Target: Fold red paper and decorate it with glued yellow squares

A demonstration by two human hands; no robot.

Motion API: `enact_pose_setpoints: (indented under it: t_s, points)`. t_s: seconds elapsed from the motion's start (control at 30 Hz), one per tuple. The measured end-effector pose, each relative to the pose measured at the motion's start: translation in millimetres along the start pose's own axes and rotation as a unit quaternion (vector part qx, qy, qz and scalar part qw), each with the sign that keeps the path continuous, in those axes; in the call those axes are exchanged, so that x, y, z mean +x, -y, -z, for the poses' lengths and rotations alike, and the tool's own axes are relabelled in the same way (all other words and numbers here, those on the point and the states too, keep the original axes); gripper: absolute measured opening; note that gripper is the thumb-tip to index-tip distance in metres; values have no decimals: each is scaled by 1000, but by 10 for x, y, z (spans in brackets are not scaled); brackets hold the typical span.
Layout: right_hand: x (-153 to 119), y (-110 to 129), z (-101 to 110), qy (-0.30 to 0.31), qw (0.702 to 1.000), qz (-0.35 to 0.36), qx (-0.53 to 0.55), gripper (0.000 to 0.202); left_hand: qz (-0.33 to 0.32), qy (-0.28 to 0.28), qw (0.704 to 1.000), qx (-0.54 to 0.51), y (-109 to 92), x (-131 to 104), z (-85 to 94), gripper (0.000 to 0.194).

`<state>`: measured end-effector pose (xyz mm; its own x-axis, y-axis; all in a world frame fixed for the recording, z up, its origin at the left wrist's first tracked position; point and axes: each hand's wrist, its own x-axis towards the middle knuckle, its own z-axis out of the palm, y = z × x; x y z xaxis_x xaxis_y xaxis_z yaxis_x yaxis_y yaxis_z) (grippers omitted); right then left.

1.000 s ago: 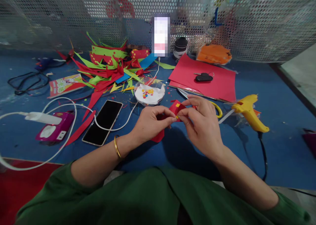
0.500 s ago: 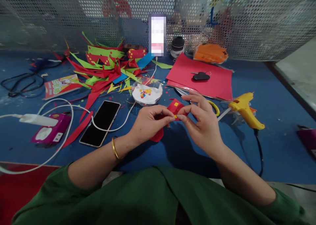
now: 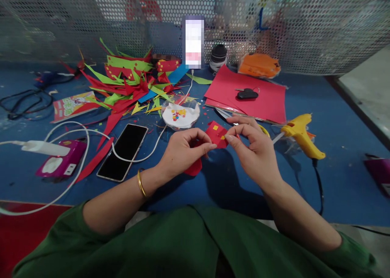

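Note:
A folded red paper piece (image 3: pixel 217 136) with a yellow square near its top is pinched between the thumb and fingers of my left hand (image 3: pixel 185 150). More red paper shows below that hand. My right hand (image 3: pixel 251 148), at the right edge of the piece, has its thumb and index finger pressed together on a small yellow square (image 3: pixel 222 137). Behind my hands, a clear bowl (image 3: pixel 181 114) lined with white holds tiny yellow, red and blue paper bits. Scissors with yellow handles (image 3: pixel 264 131) lie partly hidden behind my right hand.
A yellow glue gun (image 3: pixel 303 135) lies at right. Red sheets (image 3: pixel 246 93) carry a black folding tool (image 3: pixel 247 94). Coloured paper scraps (image 3: pixel 122 79) pile up at back left. Left of my hands are a black phone (image 3: pixel 123 152), a white cable and a purple power block (image 3: pixel 62 160).
My right hand has moved slightly right, away from my left fingertips, uncovering more of the red piece. The yellow square has shifted right with my right fingertips. My left hand stays nearly still.

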<state>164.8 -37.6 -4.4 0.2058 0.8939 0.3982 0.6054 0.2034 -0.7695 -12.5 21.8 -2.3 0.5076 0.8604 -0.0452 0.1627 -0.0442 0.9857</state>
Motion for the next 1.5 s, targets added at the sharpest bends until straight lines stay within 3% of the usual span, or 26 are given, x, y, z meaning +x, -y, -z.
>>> enact_pose_setpoints:
  t_s: [0.37, 0.53, 1.5]
  points:
    - [-19, 12, -49, 18, 998, -36, 42, 9, 61, 9, 993, -105, 47, 21, -4, 33]
    - [-34, 13, -75, 14, 999, -23, 33, 8, 78, 38, 986, -145, 53, 22, -13, 17]
    - [-87, 14, -155, -14, 1000, -3, 12, 9, 82, 23, 986, -141, 29, -14, -51, 17]
